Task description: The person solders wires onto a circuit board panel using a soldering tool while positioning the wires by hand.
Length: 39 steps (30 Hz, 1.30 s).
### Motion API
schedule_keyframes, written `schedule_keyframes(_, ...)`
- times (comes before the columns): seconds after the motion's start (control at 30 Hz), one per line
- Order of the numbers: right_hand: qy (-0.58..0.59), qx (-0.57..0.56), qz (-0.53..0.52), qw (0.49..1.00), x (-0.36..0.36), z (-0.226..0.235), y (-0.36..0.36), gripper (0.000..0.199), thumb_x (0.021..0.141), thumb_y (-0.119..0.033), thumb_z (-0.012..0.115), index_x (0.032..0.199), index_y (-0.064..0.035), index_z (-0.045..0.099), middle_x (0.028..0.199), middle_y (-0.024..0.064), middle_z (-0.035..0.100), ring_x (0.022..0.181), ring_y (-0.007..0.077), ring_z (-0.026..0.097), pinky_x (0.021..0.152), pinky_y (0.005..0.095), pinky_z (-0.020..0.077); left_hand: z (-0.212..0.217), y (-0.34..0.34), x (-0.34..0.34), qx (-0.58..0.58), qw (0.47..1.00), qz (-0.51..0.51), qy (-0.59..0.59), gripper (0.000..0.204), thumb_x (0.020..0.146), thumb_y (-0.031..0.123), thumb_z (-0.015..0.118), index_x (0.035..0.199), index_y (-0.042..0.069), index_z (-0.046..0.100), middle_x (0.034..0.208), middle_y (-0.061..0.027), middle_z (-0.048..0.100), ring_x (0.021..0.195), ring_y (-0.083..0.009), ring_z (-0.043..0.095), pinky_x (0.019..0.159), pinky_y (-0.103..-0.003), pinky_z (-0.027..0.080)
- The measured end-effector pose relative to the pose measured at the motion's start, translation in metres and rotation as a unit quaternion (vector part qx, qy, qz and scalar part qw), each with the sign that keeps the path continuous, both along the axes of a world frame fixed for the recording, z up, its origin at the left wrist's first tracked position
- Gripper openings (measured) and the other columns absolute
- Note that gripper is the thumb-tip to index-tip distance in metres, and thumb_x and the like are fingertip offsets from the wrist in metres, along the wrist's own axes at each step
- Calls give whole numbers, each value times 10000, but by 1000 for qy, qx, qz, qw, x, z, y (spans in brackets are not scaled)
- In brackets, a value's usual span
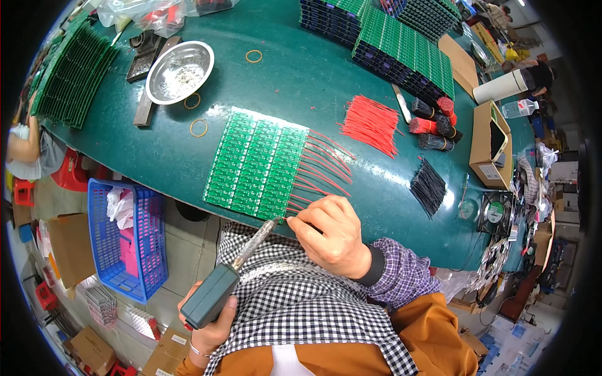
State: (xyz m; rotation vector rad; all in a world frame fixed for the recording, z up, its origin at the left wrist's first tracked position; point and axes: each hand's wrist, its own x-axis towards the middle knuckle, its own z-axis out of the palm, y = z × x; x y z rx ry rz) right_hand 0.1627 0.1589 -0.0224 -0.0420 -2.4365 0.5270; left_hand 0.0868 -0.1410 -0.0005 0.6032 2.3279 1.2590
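My left hand (216, 321) is wrapped round the dark green handle of a soldering gun (212, 294). Its metal tip reaches the near right corner of a green circuit board panel (256, 166), which lies on the green table. At that same corner my right hand (332, 235) is closed in a pinch on a thin red wire, mostly hidden by the fingers. A row of red wires (326, 166) sticks out from the panel's right edge. Further right lie a pile of loose red wires (371, 125) and a pile of black wires (429, 187).
A metal bowl (180, 72) with whitish bits stands behind the panel, near rubber bands. Stacks of green boards (404, 53) fill the back; more boards (74, 72) stand far left. Bundled wires, a cardboard box (491, 147) and a small fan (495, 212) sit right. A blue basket (128, 241) is on the floor.
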Motion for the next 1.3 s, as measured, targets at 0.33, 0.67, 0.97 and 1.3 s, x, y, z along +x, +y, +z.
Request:
schedule_keyframes(0.33, 0, -4, -2, 1000, 0, -1, 1, 209, 720, -76, 729, 925, -40, 712, 835, 28, 653, 816, 214, 659, 793, 378, 519, 0, 2, -1, -6, 1000, -3, 9, 249, 770, 78, 807, 973, -42, 727, 871, -160, 685, 706, -310, 659, 639, -385, 525)
schedule_keyframes(0.67, -1, -5, 1, 1000, 1, -2, 0, 215, 724, -78, 717, 935, -39, 713, 839, 29, 648, 828, 218, 657, 810, 380, 517, -15, -26, 10, 7, 998, 48, -50, 277, 809, 115, 804, 1024, -34, 715, 933, -152, 682, 785, -316, 649, 707, -397, 523)
schedule_keyframes(0.97, -15, 2, 5, 1000, 5, 3, 2, 234, 731, -122, 672, 947, -34, 681, 884, 54, 627, 867, 238, 640, 811, 387, 513, -25, -16, 14, 86, 991, 88, -57, 374, 912, 22, 749, 1254, -87, 647, 925, -123, 692, 683, -151, 624, 647, -303, 526)
schedule_keyframes(1.3, 35, -31, -89, 995, 33, 31, 31, 149, 793, -63, 774, 932, -65, 722, 871, 57, 681, 800, 272, 666, 709, 395, 527, -56, -12, 8, 179, 970, 130, -102, 387, 864, 2, 788, 1225, -66, 669, 915, -118, 711, 700, -149, 641, 683, -309, 544)
